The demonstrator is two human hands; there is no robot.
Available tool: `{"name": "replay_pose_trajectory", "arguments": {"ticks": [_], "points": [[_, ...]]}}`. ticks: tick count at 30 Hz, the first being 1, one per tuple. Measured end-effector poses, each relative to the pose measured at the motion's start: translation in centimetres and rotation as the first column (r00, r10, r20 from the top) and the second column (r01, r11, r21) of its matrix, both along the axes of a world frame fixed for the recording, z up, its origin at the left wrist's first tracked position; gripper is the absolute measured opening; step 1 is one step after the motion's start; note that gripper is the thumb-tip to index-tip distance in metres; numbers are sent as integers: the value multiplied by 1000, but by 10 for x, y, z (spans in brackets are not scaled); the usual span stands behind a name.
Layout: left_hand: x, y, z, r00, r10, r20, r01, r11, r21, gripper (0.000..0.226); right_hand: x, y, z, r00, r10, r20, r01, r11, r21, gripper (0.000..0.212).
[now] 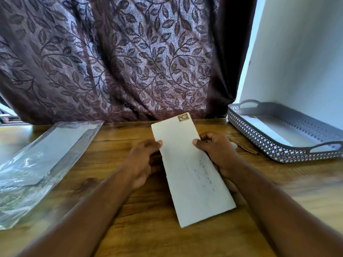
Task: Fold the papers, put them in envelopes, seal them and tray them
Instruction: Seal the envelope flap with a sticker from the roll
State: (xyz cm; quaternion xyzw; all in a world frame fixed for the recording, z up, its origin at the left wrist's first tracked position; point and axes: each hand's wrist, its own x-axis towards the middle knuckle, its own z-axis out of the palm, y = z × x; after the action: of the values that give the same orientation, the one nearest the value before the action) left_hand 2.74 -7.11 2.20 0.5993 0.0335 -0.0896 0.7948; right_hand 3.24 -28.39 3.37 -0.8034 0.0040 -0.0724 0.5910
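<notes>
A long white envelope with a printed stamp at its far corner and faint blue writing is held above the wooden table, tilted away from me. My left hand pinches its left edge with the thumb on top. On the opposite edge, my right hand grips it at about the same height. A grey perforated tray with handles sits at the right; a white envelope lies flat inside it.
A clear plastic bag holding white sheets lies on the left of the table. A patterned purple curtain hangs behind the table's far edge. A thin brown object lies beside the tray. A white wall rises at the right.
</notes>
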Motion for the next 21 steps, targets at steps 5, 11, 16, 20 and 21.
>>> {"name": "replay_pose_trajectory", "arguments": {"ticks": [5, 11, 16, 20, 21], "points": [[-11, -22, -6, 979, -199, 44, 189, 967, 168, 28, -3, -8, 7, 995, -97, 11, 97, 995, 24, 14], [-6, -22, -8, 996, 12, 88, -23, 992, 123, 26, -51, -21, 10, 957, 80, -279, -79, 997, 14, 25], [-5, -28, -6, 987, 117, 106, -130, 984, 121, 26, -81, -41, 6, 948, 138, -287, -97, 983, 154, 20], [-16, -50, -1, 992, 43, 120, -53, 996, 78, 24, -83, -60, 3, 979, -54, -197, 89, 981, 174, 23], [-20, -57, 1, 991, -4, 133, -5, 998, 67, 26, -85, -66, 4, 981, -97, -166, 126, 977, 171, 20]]}}
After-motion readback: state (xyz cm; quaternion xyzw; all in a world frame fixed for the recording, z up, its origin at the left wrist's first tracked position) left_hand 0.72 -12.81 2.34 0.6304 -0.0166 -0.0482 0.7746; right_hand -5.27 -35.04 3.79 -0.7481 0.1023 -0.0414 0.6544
